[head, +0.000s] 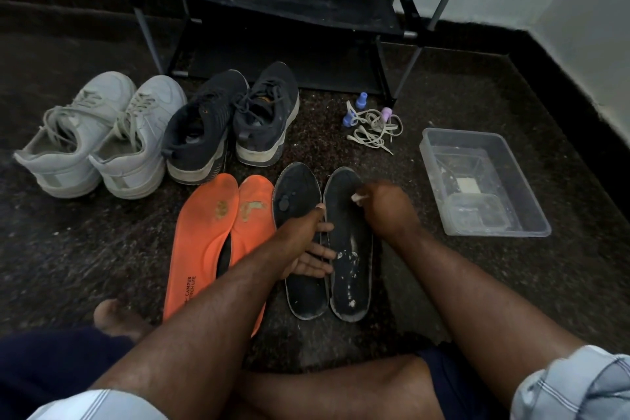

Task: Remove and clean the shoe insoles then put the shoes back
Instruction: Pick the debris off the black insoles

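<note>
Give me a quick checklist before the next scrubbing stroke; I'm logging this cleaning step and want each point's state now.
1. Right black insole held down by left hand, fingers across both black insoles: ok.
2. Right hand has a grip on a small pale cleaning piece touching that insole: ok.
3. Insole clean: not ok, white flecks show along it.
4. Clear tub beside the right hand: ok; how much water it holds, cannot tell.
5. Orange insoles cleaned: not ok, worn brownish patches show.
6. Both shoe pairs, white and dark, waiting by the rack: ok.

Insoles (259, 235) lie before shoes (163, 133); tub (531, 187) right.
</note>
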A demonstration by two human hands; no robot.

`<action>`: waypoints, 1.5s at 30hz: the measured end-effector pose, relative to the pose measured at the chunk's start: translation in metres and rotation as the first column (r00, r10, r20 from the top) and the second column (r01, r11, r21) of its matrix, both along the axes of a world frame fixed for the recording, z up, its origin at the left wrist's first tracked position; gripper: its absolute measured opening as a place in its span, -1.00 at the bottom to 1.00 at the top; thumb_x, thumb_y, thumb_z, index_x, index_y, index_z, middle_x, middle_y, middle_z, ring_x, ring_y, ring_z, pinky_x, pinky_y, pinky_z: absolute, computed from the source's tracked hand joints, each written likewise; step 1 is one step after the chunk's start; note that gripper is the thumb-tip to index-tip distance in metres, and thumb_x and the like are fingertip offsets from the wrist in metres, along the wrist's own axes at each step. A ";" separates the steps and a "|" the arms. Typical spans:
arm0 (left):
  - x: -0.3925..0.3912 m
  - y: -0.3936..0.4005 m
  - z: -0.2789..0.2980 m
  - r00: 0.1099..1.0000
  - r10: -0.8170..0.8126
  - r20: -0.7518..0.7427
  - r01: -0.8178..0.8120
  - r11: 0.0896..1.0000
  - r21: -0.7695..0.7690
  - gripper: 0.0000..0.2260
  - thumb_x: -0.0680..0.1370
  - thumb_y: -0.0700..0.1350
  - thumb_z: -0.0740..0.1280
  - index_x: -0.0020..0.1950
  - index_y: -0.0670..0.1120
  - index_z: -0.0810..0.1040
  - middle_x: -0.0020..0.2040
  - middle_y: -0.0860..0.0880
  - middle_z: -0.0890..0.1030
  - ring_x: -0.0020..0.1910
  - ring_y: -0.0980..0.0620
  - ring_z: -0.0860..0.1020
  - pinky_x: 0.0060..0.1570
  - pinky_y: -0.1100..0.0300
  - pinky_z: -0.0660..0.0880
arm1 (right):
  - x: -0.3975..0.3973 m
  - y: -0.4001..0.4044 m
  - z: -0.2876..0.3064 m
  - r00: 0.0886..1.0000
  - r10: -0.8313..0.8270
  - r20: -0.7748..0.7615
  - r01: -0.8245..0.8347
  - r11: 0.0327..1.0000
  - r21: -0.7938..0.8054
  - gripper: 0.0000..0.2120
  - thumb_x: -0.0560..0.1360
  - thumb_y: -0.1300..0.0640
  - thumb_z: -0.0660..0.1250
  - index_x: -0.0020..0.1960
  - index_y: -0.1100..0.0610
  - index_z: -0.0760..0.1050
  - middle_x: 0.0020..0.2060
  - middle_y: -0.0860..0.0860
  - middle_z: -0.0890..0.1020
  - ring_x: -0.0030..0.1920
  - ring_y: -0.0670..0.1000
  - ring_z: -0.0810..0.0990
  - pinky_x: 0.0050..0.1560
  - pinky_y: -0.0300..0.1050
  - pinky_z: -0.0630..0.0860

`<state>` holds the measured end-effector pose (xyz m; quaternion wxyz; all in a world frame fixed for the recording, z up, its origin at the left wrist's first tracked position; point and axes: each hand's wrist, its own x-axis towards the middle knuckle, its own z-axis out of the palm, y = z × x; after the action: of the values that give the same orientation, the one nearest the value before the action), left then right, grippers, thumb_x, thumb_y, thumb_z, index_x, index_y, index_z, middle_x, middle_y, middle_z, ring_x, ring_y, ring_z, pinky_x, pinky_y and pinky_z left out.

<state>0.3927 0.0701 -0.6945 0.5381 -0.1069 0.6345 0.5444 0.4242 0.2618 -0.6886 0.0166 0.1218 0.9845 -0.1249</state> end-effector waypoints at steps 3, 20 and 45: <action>0.000 0.000 0.000 1.000 -0.002 0.000 0.002 1.000 -0.003 -0.44 0.59 0.37 0.08 0.35 0.01 0.51 0.04 -0.28 0.67 -0.06 -0.27 0.70 -0.06 -0.03 0.65 | -0.002 -0.004 -0.008 0.997 0.029 0.068 -0.033 0.998 0.059 -0.75 0.54 0.25 0.24 0.16 0.16 0.58 0.15 0.15 0.52 0.03 0.12 0.59 0.12 -0.06 0.52; 0.002 0.001 0.000 1.000 -0.009 -0.009 0.009 1.000 -0.003 -0.42 0.59 0.38 0.06 0.39 0.02 0.49 0.06 -0.28 0.66 -0.03 -0.26 0.69 0.03 -0.07 0.63 | 0.002 -0.023 -0.012 0.967 0.225 0.118 -0.247 0.941 0.232 -0.65 0.63 0.02 0.10 0.37 -0.03 0.44 0.38 -0.05 0.47 0.38 0.10 0.41 0.30 0.04 0.40; 0.001 0.000 -0.001 1.000 -0.006 -0.003 0.006 1.000 -0.007 -0.39 0.58 0.40 0.06 0.41 0.02 0.48 0.06 -0.28 0.66 -0.04 -0.26 0.69 -0.02 -0.04 0.64 | 0.003 -0.036 -0.009 0.916 0.242 0.319 -0.301 0.941 0.151 -0.48 0.61 -0.11 -0.05 0.56 -0.10 0.07 0.56 -0.16 0.11 0.57 0.15 -0.12 0.43 0.44 -0.08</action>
<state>0.3935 0.0702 -0.6956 0.5386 -0.1059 0.6375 0.5407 0.4268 0.2259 -0.6977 0.1689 0.0017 0.9856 -0.0035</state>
